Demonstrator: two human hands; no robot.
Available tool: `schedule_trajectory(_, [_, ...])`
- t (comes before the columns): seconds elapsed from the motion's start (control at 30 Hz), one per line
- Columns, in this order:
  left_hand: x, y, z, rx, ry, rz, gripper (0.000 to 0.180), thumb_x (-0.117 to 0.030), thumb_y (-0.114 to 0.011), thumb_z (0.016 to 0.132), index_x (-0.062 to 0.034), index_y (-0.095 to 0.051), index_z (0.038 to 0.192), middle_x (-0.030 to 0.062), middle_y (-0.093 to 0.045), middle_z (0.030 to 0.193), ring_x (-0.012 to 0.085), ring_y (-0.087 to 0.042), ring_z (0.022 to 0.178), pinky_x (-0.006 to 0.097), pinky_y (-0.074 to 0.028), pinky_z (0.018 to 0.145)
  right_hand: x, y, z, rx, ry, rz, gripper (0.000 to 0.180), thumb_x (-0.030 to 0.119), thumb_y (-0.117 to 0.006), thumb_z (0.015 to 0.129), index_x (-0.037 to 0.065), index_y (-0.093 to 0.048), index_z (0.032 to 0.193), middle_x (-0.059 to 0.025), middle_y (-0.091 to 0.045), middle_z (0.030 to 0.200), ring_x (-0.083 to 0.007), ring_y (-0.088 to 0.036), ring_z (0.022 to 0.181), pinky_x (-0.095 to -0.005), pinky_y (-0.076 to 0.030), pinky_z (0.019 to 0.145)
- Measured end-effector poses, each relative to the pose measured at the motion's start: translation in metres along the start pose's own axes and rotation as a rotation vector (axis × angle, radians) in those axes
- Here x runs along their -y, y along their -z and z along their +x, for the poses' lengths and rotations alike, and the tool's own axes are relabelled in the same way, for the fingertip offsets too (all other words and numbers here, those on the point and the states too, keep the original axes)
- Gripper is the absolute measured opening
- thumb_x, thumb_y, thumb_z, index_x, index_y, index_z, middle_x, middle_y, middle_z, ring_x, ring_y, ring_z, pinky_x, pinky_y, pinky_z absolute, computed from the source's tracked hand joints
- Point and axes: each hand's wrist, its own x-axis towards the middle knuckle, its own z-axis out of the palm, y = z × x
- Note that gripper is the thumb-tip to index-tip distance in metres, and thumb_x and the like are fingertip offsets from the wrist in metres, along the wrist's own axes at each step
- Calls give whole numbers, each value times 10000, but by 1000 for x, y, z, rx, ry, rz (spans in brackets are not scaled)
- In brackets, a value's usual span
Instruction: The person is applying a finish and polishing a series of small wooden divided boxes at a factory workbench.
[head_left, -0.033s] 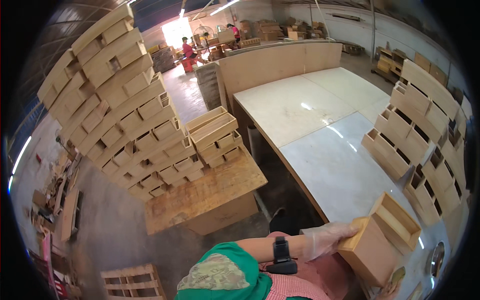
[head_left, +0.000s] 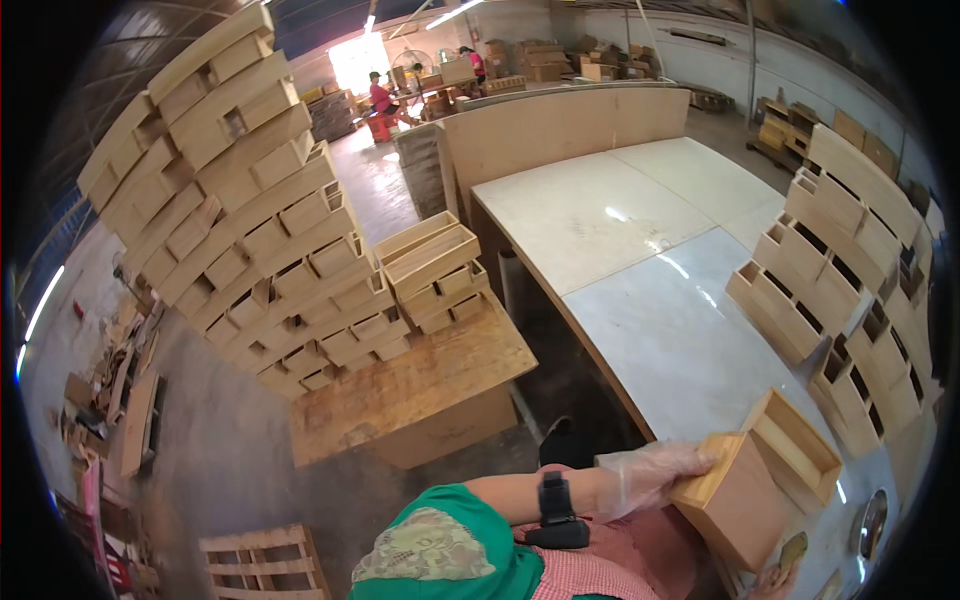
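Note:
My left hand [head_left: 665,470], in a clear plastic glove, is closed on the near left edge of an open wooden box [head_left: 738,505], which is tilted on its side at the table's near end. Just beyond it a second wooden box [head_left: 795,447], open side up, rests on the table. Low in the view my right hand [head_left: 776,578] is mostly cut off and hidden by the held box. Its fingers are closed at a small flat yellowish-green piece [head_left: 793,548], whose kind I cannot make out.
A pale worktable [head_left: 640,290] stretches ahead. Stacked wooden boxes [head_left: 800,290] line its right side, near a round dish [head_left: 873,522]. On the left, a tall stack of boxes [head_left: 270,240] stands on a wooden bench [head_left: 420,380]. A pallet [head_left: 262,565] lies lower left. People work far off.
The view has shifted very slightly. Both hands and the held box keep nearly the same place.

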Motion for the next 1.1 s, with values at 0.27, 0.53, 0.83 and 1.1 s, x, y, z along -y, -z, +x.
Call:
schedule_trajectory(0.27, [-141, -8, -158, -367, -243, 1517, 531, -326, -789, 906, 5, -649, 1296, 202, -703, 1162, 340, -676, 1093, 408, -536, 920, 52, -38, 29, 167, 118, -64, 543, 47, -605, 954, 11, -513, 1488, -216, -547, 1506, -396, -508, 1405, -510, -397, 1186])
schedule_trajectory(0.53, [-253, 189, -196, -1197, -189, 2301, 216, -163, -642, 966, -46, -653, 1147, 210, -712, 1034, 405, -694, 969, 485, -567, 872, 101, -89, 67, 304, 176, -176, 537, 38, -619, 940, 15, -533, 1470, -218, -559, 1491, -401, -513, 1397, -513, -401, 1181])
schedule_trajectory(0.83, [-370, 370, -226, -1707, 260, 2100, 265, -128, -498, 1017, -52, -689, 1185, 215, -730, 1182, 374, -713, 1119, 462, -596, 943, 137, -123, 99, 447, 165, -314, 531, 27, -635, 925, 19, -555, 1450, -219, -573, 1474, -406, -520, 1388, -516, -405, 1175])
schedule_trajectory(1.1, [-383, 405, -247, -1905, 251, 2027, 266, -165, -501, 1034, -75, -730, 1136, 180, -744, 1160, 351, -736, 1061, 460, -622, 889, 144, -129, 99, 501, 161, -378, 526, 18, -649, 911, 22, -574, 1432, -221, -586, 1459, -411, -525, 1380, -519, -409, 1170])
